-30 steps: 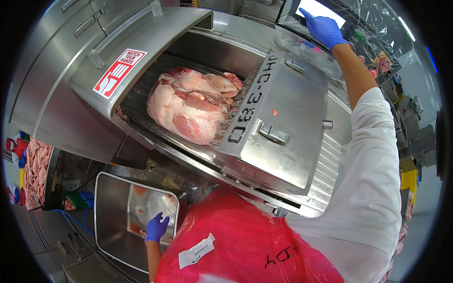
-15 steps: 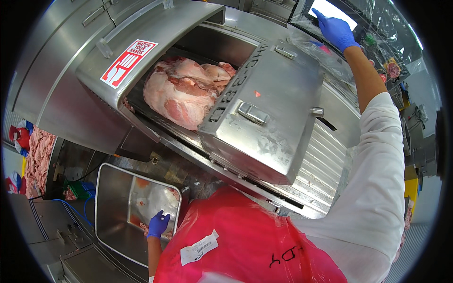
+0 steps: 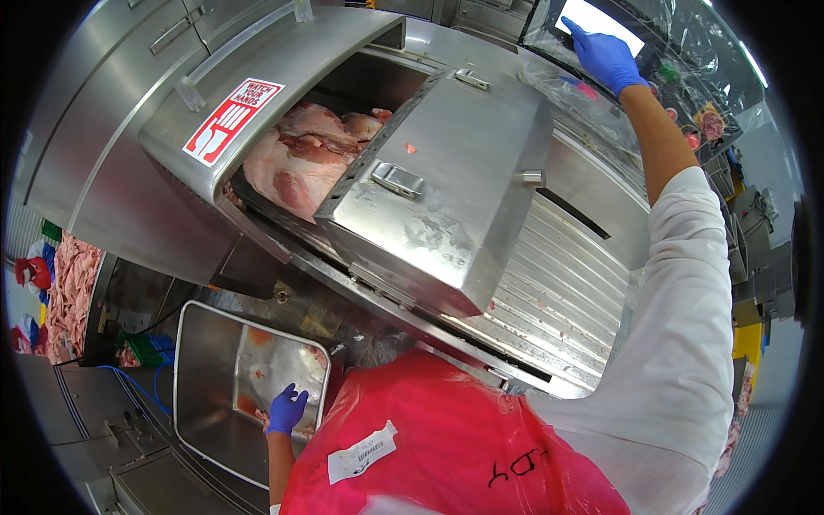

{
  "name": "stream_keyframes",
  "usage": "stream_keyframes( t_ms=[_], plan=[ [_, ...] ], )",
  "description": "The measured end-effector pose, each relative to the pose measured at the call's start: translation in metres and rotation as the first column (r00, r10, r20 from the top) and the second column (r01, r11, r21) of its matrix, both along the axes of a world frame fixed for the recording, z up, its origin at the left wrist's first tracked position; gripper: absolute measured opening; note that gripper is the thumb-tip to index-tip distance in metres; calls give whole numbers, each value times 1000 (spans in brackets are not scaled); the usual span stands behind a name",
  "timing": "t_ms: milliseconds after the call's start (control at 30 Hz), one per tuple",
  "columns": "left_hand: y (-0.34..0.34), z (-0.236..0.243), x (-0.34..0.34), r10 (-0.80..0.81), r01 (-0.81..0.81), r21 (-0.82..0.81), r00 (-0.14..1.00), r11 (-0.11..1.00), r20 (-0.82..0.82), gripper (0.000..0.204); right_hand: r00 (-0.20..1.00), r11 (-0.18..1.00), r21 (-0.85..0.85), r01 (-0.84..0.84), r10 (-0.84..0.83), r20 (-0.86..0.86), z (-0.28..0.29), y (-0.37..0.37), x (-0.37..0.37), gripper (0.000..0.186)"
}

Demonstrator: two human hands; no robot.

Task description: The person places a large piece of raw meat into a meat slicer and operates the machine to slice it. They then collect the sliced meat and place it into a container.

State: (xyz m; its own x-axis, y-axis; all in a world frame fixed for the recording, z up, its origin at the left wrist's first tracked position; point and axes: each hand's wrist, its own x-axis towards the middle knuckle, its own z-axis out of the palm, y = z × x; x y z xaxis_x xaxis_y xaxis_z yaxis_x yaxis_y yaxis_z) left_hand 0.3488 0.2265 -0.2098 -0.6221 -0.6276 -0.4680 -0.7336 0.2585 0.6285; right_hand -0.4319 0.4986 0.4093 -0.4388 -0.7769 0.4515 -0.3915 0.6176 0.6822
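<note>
Pointing at the lit screen (image 3: 614, 27), the right hand (image 3: 605, 60), in a blue glove, has its index finger stretched out; the fingertip is over the bright panel, though whether it presses there cannot be told; how far its other fingers curl cannot be told either. The left hand (image 3: 287, 409), gloved alike, is well apart from it, down by the person's left side; its fingers are spread apart with nothing visible between them; it hangs over the right part of a steel tub (image 3: 206, 382) with scraps of meat inside; whether it touches them is unclear.

Forward of the left hand, and to the left of the right one, a large piece of pale pink meat (image 3: 300, 163) lies in the machine's opening, partly hidden by a steel block (image 3: 455, 197) with latches; between the two hands, that block sits across the bed, a small red scrap (image 3: 410, 148) on its top; nearer the right forearm runs the ribbed steel bed (image 3: 558, 292); left of the meat rises a steel hood (image 3: 167, 129) bearing a red-and-white sticker (image 3: 232, 122); clear plastic (image 3: 579, 99) hangs just beneath the right hand; a red apron (image 3: 429, 438) lies just right of the left hand.
</note>
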Motion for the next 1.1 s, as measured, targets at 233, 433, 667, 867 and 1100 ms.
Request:
stream_keyframes(
  t_ms=[233, 433, 667, 867, 1100],
  plan=[
    [32, 5, -4, -26, 25, -39, 1000, 999, -18, 67, 1000, 999, -17, -28, 28, 13, 5, 37, 10, 55],
    [54, 3, -1, -94, 93, -19, 996, 995, -14, 63, 995, 998, 18, -62, 60, 76, -16, 57, 85, 51],
    [48, 13, -12, -115, 115, -14, 992, 993, -46, 61, 996, 959, -273, 82, -89, -13, -24, 135, 70, 53],
    [32, 12, -23, -187, 172, -139, 977, 975, -104, 59, 985, 963, -219, 158, -170, -38, -10, 152, 45, 56],
    [43, 13, 7, -66, 62, -36, 993, 997, -103, 57, 894, 645, -627, -437, 386, -226, -19, 115, 128, 43]
  ],
)
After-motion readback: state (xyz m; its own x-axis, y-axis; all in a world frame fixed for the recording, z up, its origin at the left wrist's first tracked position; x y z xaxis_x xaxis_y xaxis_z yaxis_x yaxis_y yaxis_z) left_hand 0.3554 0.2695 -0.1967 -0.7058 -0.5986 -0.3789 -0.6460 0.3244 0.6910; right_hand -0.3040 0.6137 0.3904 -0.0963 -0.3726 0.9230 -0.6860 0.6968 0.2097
